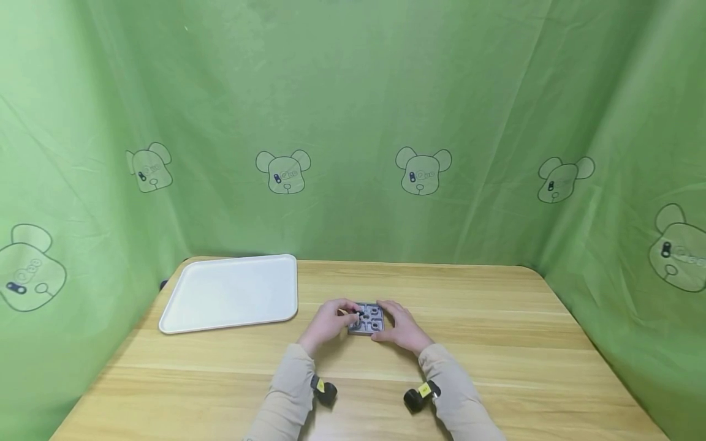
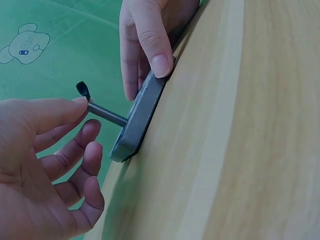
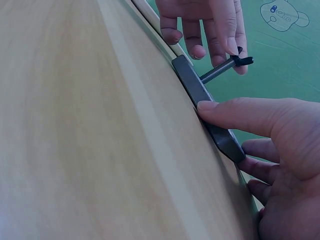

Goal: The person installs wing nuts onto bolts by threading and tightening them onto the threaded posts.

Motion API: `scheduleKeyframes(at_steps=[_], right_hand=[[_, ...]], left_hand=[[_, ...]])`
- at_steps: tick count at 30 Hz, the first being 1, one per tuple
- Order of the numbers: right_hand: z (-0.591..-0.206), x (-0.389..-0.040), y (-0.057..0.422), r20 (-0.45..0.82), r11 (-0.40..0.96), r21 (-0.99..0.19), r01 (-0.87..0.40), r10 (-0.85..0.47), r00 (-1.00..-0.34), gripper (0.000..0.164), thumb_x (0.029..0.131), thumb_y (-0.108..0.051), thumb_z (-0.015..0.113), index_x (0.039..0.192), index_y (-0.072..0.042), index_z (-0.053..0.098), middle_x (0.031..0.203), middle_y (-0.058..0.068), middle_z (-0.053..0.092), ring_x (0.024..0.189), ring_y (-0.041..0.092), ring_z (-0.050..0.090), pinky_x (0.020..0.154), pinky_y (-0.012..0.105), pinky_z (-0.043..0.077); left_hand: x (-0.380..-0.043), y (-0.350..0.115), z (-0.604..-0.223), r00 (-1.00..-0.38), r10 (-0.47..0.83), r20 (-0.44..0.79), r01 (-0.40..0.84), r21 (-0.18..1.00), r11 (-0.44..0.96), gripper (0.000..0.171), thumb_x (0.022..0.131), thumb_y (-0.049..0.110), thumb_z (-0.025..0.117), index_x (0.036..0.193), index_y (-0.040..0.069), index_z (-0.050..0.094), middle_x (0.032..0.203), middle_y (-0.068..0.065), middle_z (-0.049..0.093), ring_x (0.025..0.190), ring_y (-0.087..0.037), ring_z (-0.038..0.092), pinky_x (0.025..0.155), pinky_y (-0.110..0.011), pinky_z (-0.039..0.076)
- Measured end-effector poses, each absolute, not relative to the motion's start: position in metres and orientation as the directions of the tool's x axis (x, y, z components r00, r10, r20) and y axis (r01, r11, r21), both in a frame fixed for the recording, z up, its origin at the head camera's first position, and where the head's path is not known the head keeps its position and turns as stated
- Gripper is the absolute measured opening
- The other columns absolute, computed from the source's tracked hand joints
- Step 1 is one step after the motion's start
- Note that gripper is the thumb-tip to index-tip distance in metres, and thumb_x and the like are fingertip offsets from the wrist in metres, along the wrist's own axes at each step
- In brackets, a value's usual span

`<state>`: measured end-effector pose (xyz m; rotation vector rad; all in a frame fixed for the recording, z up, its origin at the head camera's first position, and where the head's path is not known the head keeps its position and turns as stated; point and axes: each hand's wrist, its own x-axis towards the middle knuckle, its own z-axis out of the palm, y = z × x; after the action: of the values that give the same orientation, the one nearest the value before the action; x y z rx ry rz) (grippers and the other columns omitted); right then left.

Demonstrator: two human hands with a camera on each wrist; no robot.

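Note:
A square grey metal plate [image 1: 366, 310] with several raised, ringed holes lies on the table in front of the person. From its left part stands a threaded wing screw [image 2: 107, 114], its black wings on top and its lower end at the plate. The left hand [image 1: 329, 320] pinches the screw near its wings with thumb and forefinger; its other fingers hang loosely curled in the left wrist view. On the plate's right side, the right hand [image 1: 404, 328] grips it, with the thumb on the near edge and the fingers toward the far edge.
A white tray [image 1: 231, 294] lies at the back left of the wooden table [image 1: 496, 343]. Green cloth [image 1: 353, 92] with printed bear heads hangs behind the table and along both sides. Both wrists wear small black cameras.

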<state>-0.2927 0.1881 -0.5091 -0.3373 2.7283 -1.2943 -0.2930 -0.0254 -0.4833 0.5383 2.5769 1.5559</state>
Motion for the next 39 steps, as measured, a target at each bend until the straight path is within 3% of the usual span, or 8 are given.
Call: scheduleKeyframes(at_steps=[6, 11, 17, 20, 39], right_hand=[[-0.5094, -0.2925, 0.1886, -0.006, 0.616, -0.773, -0.148, -0.24, -0.971, 0.093, 0.068, -0.023, 0.085, 0.147, -0.007, 0.039, 0.155, 0.023, 0.031, 0.141, 0.046, 0.027, 0.114, 0.065, 0.021], [-0.5088, -0.2923, 0.1885, -0.005, 0.62, -0.769, -0.153, -0.245, -0.969, 0.093, 0.069, -0.023, 0.085, 0.147, -0.007, 0.039, 0.155, 0.024, 0.032, 0.14, 0.047, 0.028, 0.114, 0.065, 0.021], [-0.509, -0.2928, 0.1882, -0.003, 0.624, -0.766, -0.156, -0.246, -0.969, 0.093, 0.069, -0.024, 0.085, 0.148, -0.007, 0.038, 0.155, 0.024, 0.031, 0.141, 0.047, 0.027, 0.114, 0.065, 0.021], [-0.5089, -0.2926, 0.1882, 0.007, 0.628, -0.76, -0.167, -0.25, -0.968, 0.093, 0.069, -0.024, 0.085, 0.147, -0.006, 0.038, 0.154, 0.025, 0.031, 0.14, 0.048, 0.028, 0.113, 0.065, 0.022], [-0.5082, -0.2914, 0.1875, 0.001, 0.62, -0.769, -0.154, -0.24, -0.971, 0.093, 0.069, -0.024, 0.085, 0.148, -0.007, 0.038, 0.155, 0.023, 0.032, 0.142, 0.046, 0.027, 0.114, 0.064, 0.022]], left_hand=[[-0.2944, -0.0257, -0.4848, -0.931, 0.351, 0.102, 0.251, 0.877, 0.409, 0.021, 0.09, 0.012, 0.065, 0.109, 0.004, 0.068, 0.104, -0.012, 0.069, 0.085, -0.016, 0.057, 0.077, -0.028, 0.047], [-0.295, -0.0285, -0.4838, -0.941, 0.329, 0.08, 0.205, 0.908, 0.365, 0.033, 0.087, 0.012, 0.069, 0.117, 0.001, 0.059, 0.103, -0.014, 0.064, 0.086, -0.018, 0.057, 0.077, -0.027, 0.047], [-0.2938, -0.0317, -0.481, -0.953, 0.296, 0.065, 0.173, 0.918, 0.356, 0.03, 0.081, 0.012, 0.075, 0.1, 0.001, 0.054, 0.098, -0.012, 0.06, 0.085, -0.018, 0.055, 0.072, -0.026, 0.046], [-0.2939, -0.0318, -0.4807, -0.949, 0.308, 0.071, 0.186, 0.914, 0.361, 0.028, 0.08, 0.011, 0.076, 0.095, 0.002, 0.054, 0.094, -0.011, 0.06, 0.084, -0.018, 0.055, 0.071, -0.027, 0.046], [-0.296, -0.0268, -0.4877, -0.935, 0.341, 0.095, 0.237, 0.884, 0.403, 0.027, 0.08, 0.012, 0.076, 0.103, 0.004, 0.065, 0.092, -0.009, 0.063, 0.081, -0.015, 0.056, 0.073, -0.025, 0.047]])
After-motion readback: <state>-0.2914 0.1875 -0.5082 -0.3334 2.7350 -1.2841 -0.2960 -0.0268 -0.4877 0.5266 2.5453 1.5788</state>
